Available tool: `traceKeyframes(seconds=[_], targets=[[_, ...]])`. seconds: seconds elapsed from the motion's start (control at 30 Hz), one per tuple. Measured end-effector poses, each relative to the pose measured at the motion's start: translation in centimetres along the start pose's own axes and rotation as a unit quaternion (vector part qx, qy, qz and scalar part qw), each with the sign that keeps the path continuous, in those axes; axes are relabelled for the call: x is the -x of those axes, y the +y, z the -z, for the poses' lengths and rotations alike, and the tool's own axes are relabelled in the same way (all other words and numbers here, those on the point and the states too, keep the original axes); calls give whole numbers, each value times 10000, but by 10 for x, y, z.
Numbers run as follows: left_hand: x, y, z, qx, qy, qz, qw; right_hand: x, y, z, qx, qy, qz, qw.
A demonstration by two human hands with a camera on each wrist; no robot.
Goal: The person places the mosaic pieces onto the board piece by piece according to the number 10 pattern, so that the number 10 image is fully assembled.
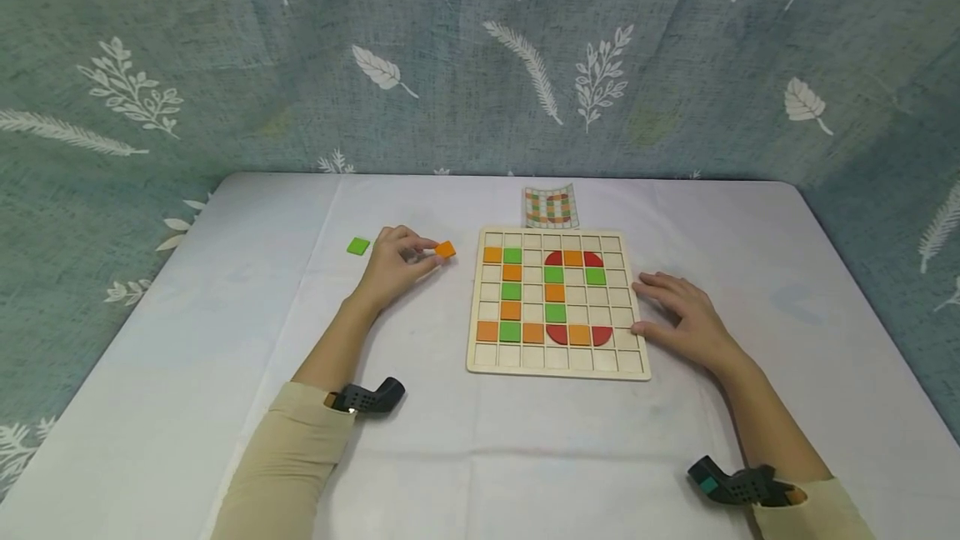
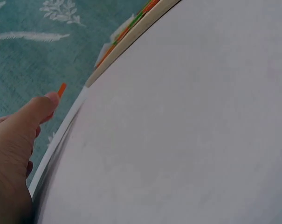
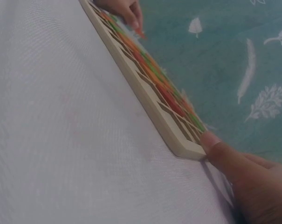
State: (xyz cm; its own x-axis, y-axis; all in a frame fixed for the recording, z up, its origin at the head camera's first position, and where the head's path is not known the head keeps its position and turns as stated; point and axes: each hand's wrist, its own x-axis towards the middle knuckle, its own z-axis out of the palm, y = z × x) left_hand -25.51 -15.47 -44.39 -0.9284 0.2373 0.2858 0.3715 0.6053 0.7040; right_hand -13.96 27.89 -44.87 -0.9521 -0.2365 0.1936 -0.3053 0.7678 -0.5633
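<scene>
My left hand pinches an orange square tile between thumb and fingertips, to the left of a wooden grid board. In the left wrist view that tile shows edge-on beyond the thumb. Square orange and green tiles and red rounded pieces fill some of the board's cells. At the board's right edge lies my right hand, its fingers loosely extended. The right wrist view has its thumb touching the rim near a corner.
A loose green tile lies on the white-covered table, left of my left hand. Behind the board is a small pattern card with a similar grid. A leaf-print cloth hangs along the table's far edge.
</scene>
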Motion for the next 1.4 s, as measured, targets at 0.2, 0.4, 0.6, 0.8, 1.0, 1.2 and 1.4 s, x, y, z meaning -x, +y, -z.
traceKeyframes(seconds=[0.2, 0.4, 0.6, 0.8, 1.0, 1.2, 1.4], targets=[[-2, 20, -14, 127, -216, -239, 9994, 0, 0, 2, -34, -2, 12, 10000], [-6, 39, -34, 155, -294, -714, 9969, -1, 0, 3, -39, -43, -16, 10000], [-9, 56, -54, 530, -498, -874, 9935, -3, 1, 2, -131, -43, -10, 9999], [-10, 70, -69, 823, -783, -759, 9906, -3, 1, 1, -199, -44, 56, 9998], [-11, 84, -84, 886, -984, -886, 9872, -2, 2, 1, -132, -15, 80, 9999], [-12, 101, -97, 782, -1145, -1100, 9842, -2, 1, 1, -136, -7, 87, 9999], [-13, 113, -112, 324, -1362, -1318, 9813, -2, 0, -1, -144, -19, 22, 9999]])
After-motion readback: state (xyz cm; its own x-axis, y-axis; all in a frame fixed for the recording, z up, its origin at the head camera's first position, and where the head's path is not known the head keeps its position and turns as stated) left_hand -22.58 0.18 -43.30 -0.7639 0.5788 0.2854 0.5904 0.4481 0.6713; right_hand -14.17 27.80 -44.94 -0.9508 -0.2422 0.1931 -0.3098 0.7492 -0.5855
